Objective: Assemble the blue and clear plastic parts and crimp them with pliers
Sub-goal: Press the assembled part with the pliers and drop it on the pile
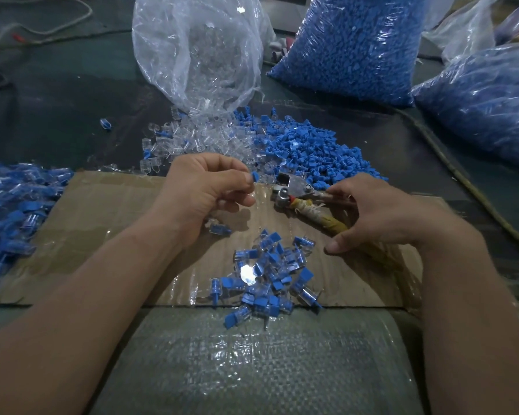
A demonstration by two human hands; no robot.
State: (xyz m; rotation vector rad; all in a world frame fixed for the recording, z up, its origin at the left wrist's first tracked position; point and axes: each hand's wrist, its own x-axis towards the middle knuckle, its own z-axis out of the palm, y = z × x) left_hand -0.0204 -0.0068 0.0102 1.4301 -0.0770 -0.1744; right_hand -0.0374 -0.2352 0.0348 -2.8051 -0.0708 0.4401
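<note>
My left hand (pixel 204 190) pinches a small blue and clear plastic part (pixel 256 177) between thumb and fingertips, just left of the pliers' jaws. The metal pliers (pixel 297 191) lie on the cardboard sheet (pixel 108 232), their handle wrapped in yellow tape. My right hand (pixel 381 214) is curled round that handle. Loose blue parts (pixel 318 148) and clear parts (pixel 192 139) lie heaped behind the hands. A pile of joined blue-and-clear pieces (pixel 267 277) sits on the cardboard's near edge.
A clear bag of clear parts (pixel 198 52) stands at the back, two bags of blue parts (pixel 354 46) to its right. More joined pieces (pixel 12 211) are heaped at the left. A woven sack (pixel 252 363) covers the near side.
</note>
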